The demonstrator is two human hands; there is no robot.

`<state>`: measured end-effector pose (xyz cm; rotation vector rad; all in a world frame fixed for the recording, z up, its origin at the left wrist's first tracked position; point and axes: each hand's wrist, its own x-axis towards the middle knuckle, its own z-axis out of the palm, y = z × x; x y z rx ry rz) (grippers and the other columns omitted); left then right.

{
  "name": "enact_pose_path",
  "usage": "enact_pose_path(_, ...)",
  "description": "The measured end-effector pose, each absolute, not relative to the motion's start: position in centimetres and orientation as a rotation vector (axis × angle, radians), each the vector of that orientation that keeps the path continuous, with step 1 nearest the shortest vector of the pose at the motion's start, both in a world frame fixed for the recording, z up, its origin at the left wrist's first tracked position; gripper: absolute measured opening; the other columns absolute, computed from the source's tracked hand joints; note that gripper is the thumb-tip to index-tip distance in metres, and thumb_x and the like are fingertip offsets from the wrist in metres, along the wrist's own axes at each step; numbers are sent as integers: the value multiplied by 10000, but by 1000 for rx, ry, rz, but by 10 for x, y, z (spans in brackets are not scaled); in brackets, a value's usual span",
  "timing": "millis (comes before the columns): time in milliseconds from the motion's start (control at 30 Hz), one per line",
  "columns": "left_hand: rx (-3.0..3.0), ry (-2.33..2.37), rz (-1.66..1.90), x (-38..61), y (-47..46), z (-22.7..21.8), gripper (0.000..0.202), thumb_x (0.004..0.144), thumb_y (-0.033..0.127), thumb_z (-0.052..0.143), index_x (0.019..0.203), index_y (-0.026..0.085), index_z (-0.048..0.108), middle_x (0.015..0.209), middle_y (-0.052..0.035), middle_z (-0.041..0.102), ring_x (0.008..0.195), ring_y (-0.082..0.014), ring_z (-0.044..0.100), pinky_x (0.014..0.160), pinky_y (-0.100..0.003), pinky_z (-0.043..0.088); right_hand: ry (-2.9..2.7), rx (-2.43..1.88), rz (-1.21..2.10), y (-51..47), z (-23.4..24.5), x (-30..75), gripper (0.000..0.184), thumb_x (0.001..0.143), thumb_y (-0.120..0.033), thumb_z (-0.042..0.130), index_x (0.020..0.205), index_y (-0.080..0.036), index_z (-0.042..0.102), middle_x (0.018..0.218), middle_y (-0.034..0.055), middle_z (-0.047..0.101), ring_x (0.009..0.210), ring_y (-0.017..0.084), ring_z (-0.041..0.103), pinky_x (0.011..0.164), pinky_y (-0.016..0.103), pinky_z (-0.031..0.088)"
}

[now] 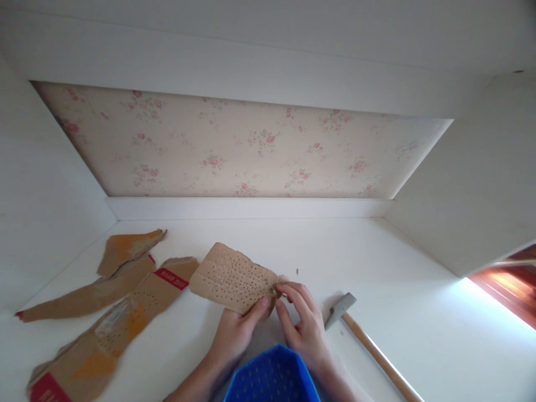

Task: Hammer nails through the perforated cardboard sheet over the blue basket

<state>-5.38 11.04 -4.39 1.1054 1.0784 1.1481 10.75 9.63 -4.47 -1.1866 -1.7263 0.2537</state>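
My left hand (234,332) grips the near right edge of a piece of brown cardboard (230,277) dotted with many small holes, thumb on top. My right hand (304,321) is at the same corner, fingers pinched together on something small at the cardboard's edge that I cannot make out. Both hands rest low over the white desk surface (377,262). A hammer (364,338) with a grey head and wooden handle lies just right of my right hand.
Torn cardboard strips (121,290) with red and orange print lie at the left. A blue perforated basket (272,377) sits at the bottom edge between my wrists. Floral wallpaper (234,145) backs the alcove, with white walls on both sides.
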Motion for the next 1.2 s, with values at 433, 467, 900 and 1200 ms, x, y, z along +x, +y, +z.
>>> enact_pose_path(433,1057,1194,1195,-50,106,-36,345,656,416,810,904,178,777,1002,-121,774,1117,-339,653,1047,-474,454,-1847,-1116,192,100,-52,105,252,967,-149,560,1176,-249,659,1024,78,714,932,224,662,818,361,585)
enact_pose_path(467,1068,1200,1209,-49,105,-37,332,670,415,799,904,181,776,1002,-118,773,1120,-335,650,1055,-470,445,-1857,-1112,194,99,-53,106,247,971,-142,551,1167,-246,660,1023,79,711,933,221,661,822,357,585)
enact_pose_path(900,1105,1462,1295,-60,111,-46,238,740,344,751,931,204,755,1098,-91,746,1232,-317,579,1139,-437,328,-1770,-1126,147,98,-51,101,192,969,-106,529,1072,-240,619,958,68,692,877,203,667,791,321,565)
enact_pose_path(1200,848,1427,1364,-68,123,-54,437,762,423,765,1111,168,702,1213,-130,701,1196,-298,612,1071,-397,415,-1870,-1211,196,109,-55,106,162,959,-142,547,1029,-217,673,963,66,730,863,202,687,782,308,578)
